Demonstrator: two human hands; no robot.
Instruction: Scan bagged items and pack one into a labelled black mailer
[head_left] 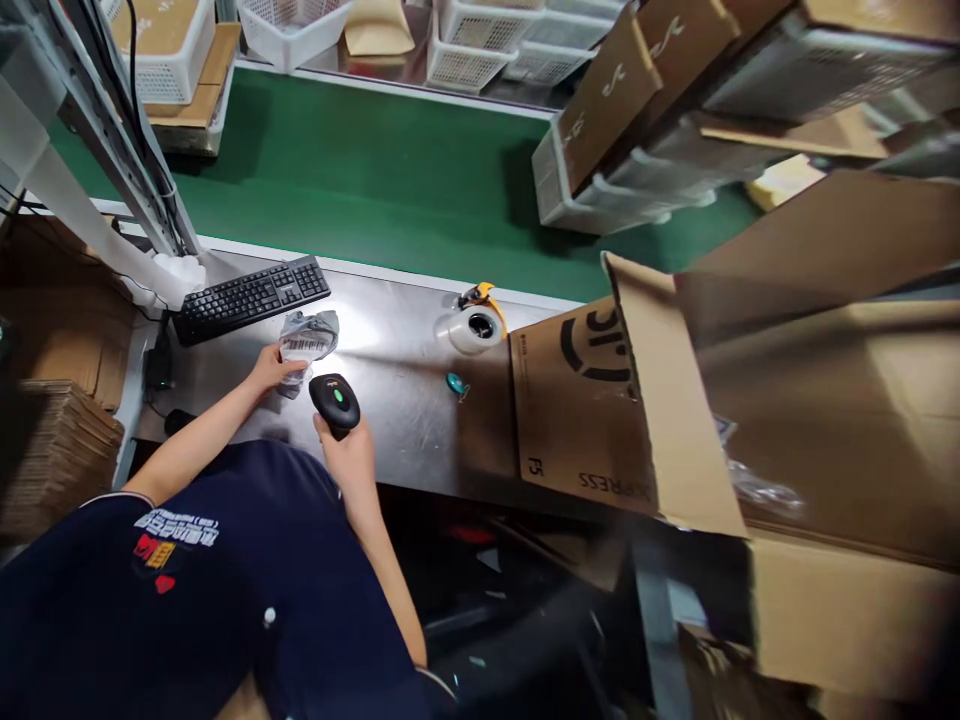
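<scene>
My left hand (274, 369) is closed on the lower edge of a small grey plastic packet (319, 332), which carries a white barcode label (303, 347). Just right of it, my right hand (349, 450) is wrapped round the handle of a black barcode scanner (335, 400) with a green light on top. The scanner's head sits close to the packet, apart from it. Both are over the metal worktop (382, 400). Behind the left hand lies a black keyboard (255, 296).
A tape dispenser with a clear roll (474, 328) and a small teal object (455, 383) are on the worktop. An open cardboard box (577, 400) stands at the right. Beyond runs a green conveyor belt (375, 170) bearing white baskets (551, 180). Stacked cardboard (60, 450) is at left.
</scene>
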